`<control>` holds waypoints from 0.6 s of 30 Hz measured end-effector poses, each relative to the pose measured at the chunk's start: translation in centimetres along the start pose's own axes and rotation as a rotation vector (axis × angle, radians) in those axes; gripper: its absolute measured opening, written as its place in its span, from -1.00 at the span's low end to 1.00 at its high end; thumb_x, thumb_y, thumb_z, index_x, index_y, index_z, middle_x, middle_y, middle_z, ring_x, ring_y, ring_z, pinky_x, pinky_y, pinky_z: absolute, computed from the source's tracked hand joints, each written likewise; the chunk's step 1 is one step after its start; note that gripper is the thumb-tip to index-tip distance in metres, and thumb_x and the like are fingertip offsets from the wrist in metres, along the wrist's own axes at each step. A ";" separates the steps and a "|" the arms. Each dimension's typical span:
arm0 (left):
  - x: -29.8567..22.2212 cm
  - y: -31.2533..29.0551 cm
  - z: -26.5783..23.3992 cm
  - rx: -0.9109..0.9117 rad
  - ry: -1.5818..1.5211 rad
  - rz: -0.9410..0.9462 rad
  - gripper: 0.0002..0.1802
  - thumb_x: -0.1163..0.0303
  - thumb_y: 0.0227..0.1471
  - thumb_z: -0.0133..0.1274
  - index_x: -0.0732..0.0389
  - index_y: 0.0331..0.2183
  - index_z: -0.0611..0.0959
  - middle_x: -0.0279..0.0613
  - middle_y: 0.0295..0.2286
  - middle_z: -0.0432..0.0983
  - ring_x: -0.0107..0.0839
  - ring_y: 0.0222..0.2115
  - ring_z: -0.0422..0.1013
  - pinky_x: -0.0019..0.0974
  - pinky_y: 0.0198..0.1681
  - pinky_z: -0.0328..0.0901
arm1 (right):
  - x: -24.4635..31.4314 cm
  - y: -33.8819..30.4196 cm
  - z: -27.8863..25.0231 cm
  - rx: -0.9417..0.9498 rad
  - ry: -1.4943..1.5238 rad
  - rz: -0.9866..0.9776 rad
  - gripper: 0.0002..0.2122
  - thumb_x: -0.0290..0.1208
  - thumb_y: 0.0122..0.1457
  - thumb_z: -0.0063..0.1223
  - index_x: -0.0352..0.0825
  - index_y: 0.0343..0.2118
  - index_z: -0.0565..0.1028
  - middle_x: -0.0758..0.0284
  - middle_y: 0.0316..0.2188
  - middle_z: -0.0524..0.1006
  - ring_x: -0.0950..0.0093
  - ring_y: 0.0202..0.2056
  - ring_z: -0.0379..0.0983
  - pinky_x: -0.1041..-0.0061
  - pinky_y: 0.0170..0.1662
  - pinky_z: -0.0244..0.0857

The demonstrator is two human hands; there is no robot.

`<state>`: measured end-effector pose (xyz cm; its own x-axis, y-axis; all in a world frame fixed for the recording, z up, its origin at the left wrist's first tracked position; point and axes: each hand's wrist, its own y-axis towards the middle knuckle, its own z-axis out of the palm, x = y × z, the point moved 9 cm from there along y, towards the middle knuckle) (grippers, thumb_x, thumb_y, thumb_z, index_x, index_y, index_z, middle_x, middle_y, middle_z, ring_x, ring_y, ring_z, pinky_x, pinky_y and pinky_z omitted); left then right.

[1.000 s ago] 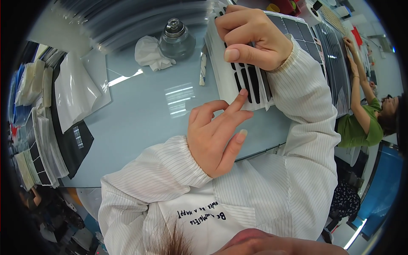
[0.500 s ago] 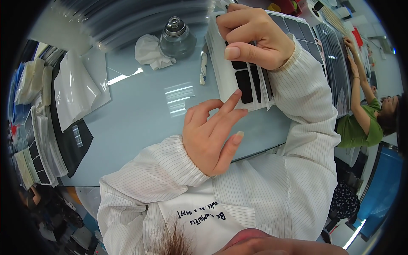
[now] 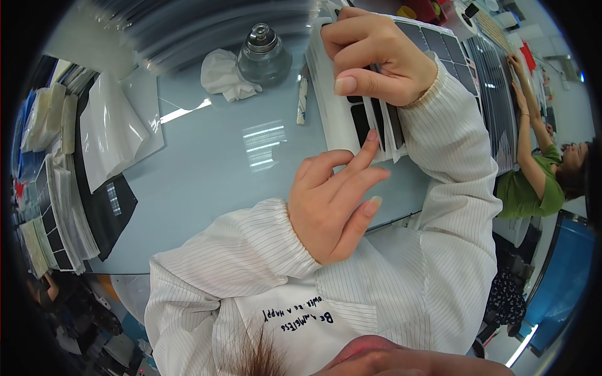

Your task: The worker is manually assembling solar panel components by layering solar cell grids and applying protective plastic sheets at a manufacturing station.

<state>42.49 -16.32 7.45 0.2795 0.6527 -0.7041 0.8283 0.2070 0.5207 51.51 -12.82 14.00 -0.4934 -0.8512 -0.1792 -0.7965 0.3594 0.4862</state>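
A stack of white sheets [image 3: 335,116] carrying black rounded rectangular pieces [image 3: 359,119] lies on the table in front of me, towards the right. My left hand [image 3: 332,203] reaches to its near end with fingers apart. The index fingertip is at the raised edges of several sheets, and the thumb stands free. Over the far part of the stack is my right hand [image 3: 379,59], its fingers curled in and its thumb bent beside them. Whatever it grips is hidden behind the fingers. Both wrists come out of white striped sleeves.
Left of the stack lie a slim patterned stick [image 3: 302,100], a glass bottle with a metal cap [image 3: 266,62] and crumpled white tissue [image 3: 227,74]. Glossy film [image 3: 110,131] and piled sheets [image 3: 69,210] line the left side. A person in green [image 3: 536,188] works at the right.
My left hand has moved right and slightly up along the near end of the stack. Sheet edges there have shifted, covering part of a black piece. The right hand has barely moved.
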 end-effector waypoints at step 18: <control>0.3 -0.7 -0.1 0.012 0.000 -0.038 -0.69 0.39 -0.08 0.00 0.28 -0.22 0.54 0.14 -0.04 0.43 -0.16 -0.28 0.34 -0.26 -0.21 0.21 | -0.2 -0.1 0.1 -0.016 0.055 0.037 -0.57 -0.25 0.08 0.12 -0.39 -0.82 0.32 0.25 -0.73 0.25 0.31 -0.67 0.16 0.35 -0.51 -0.01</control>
<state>41.98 -16.16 6.90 0.2479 0.6444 -0.7234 0.8438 0.2232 0.4880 51.67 -12.61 13.94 -0.5021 -0.8573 -0.1139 -0.7721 0.3851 0.5055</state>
